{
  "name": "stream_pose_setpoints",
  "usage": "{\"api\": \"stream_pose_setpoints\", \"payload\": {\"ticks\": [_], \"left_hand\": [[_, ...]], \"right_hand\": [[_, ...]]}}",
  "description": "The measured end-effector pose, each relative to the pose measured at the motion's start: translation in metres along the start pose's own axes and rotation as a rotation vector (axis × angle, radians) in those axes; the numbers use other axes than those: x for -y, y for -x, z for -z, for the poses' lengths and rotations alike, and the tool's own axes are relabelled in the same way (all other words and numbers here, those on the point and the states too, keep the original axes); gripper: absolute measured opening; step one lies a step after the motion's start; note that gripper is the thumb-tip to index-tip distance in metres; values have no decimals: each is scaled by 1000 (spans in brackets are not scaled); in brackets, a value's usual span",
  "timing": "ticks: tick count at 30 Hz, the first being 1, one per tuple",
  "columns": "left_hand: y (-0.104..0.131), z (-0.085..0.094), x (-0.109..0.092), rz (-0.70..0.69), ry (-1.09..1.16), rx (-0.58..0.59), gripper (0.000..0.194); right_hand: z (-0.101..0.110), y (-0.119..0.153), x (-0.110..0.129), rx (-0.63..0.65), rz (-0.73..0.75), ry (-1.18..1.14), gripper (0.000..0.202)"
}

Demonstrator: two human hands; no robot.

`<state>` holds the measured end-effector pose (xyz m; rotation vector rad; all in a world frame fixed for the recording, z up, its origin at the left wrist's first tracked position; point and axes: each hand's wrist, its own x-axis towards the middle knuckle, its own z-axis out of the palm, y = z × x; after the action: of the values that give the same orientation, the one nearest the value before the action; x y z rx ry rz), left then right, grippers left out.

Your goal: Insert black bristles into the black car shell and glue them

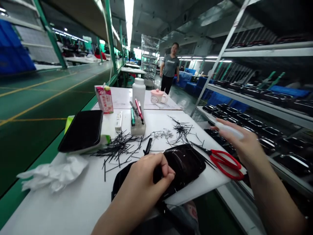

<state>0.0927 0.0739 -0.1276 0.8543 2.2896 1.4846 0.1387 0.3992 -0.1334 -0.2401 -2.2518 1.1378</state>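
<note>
My left hand [149,176] rests over a glossy black shell-like part [186,163], with thumb and fingertips pinched together. Whatever tiny thing may be between them is too small to make out. To the right, my right hand [246,143] is raised off the table, its fingers around a whitish, slim tube-like object [230,130] that is blurred. Below that hand lie red-handled scissors [226,164] at the table's right edge. Thin black strips [119,145] are strewn behind the black part, near a scatter of small clear pieces [163,133].
On the white table [68,209] are crumpled tissue [56,173], a black tray-like item [81,130], a pen holder [138,129], a white bottle [139,93], a pink-lidded mug [158,97] and a pink carton [105,99]. Racks of black parts [266,130] stand right. A person [170,67] stands beyond.
</note>
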Motion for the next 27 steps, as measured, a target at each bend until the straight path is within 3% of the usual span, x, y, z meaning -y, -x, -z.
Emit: {"api": "stream_pose_setpoints", "payload": {"ticks": [4,9,13,18,21,25,27], "left_hand": [[3,-3,5,2,-79,-30,23],[3,0,5,-4,-84,8,27],[2,1,6,-31,-89,20,29],[6,-6,2,-122,-165,-52,25],[9,-15,-3,-168,-176,-95,23],[8,-23,-6,-169,-141,-135,25],[7,-25,-7,-160,-104,-143,26]], "right_hand": [[-4,-55,-47,220,-136,114,26],[-11,-66,-78,318,-177,250,26],[4,-37,-60,262,-152,364,27],[-4,14,-27,510,-47,340,18],[-8,25,-17,566,-22,306,18],[2,32,9,435,-88,105,45],[1,41,31,295,-124,-155,41]]}}
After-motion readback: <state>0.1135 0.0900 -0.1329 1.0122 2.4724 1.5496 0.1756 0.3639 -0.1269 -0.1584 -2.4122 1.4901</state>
